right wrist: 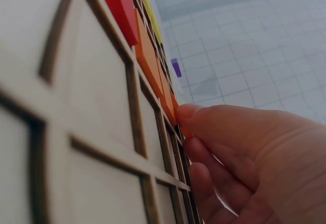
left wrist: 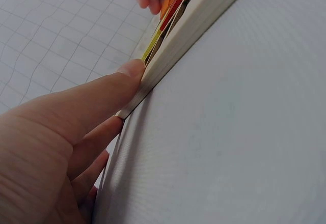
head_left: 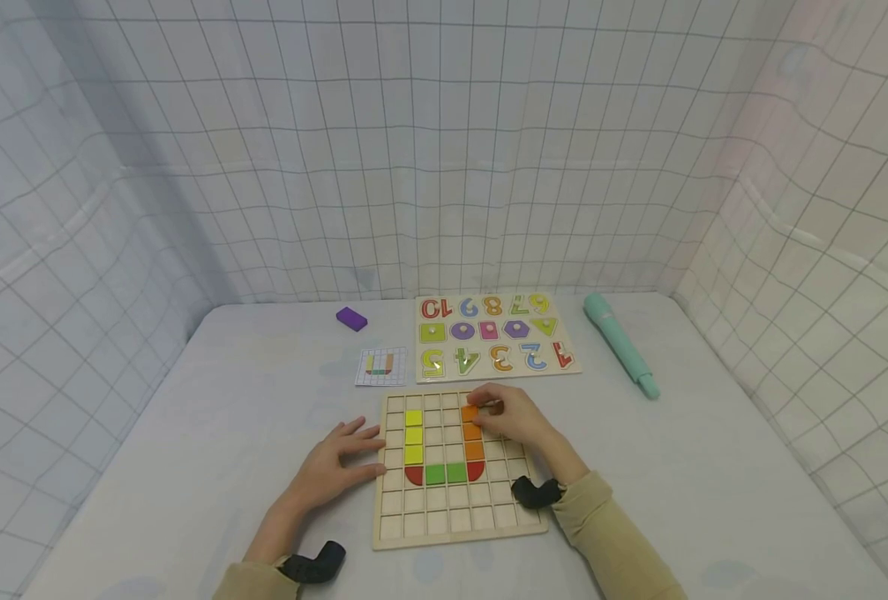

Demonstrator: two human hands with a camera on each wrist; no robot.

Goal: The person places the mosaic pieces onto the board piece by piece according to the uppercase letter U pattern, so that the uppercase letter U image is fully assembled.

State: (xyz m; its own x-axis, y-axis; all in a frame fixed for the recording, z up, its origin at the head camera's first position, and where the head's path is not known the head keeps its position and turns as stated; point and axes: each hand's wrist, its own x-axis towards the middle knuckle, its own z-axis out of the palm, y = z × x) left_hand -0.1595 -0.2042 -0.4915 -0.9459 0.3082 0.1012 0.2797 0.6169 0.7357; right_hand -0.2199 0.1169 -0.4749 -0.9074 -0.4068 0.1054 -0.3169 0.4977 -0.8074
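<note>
A wooden grid board (head_left: 436,527) lies on the table with colored tiles set in a U shape. Yellow tiles (head_left: 414,435) run down its left side, green tiles (head_left: 446,474) form the bottom, and a red quarter-round tile (head_left: 476,472) sits at each lower corner. Down the right side go orange tiles (head_left: 474,451). My right hand (head_left: 515,414) pinches the topmost orange tile (right wrist: 187,131) between thumb and fingers, at the upper end of that column. My left hand (head_left: 333,464) rests at the board's left edge with fingers spread, thumb touching the rim (left wrist: 165,61).
Behind the board lie a small pattern card (head_left: 381,367) showing a similar colored U and a number-and-shape puzzle (head_left: 498,337). A purple block (head_left: 351,318) sits at the back left. To the right is a folded teal umbrella (head_left: 621,343). Grid-patterned curtains (head_left: 444,167) surround the table.
</note>
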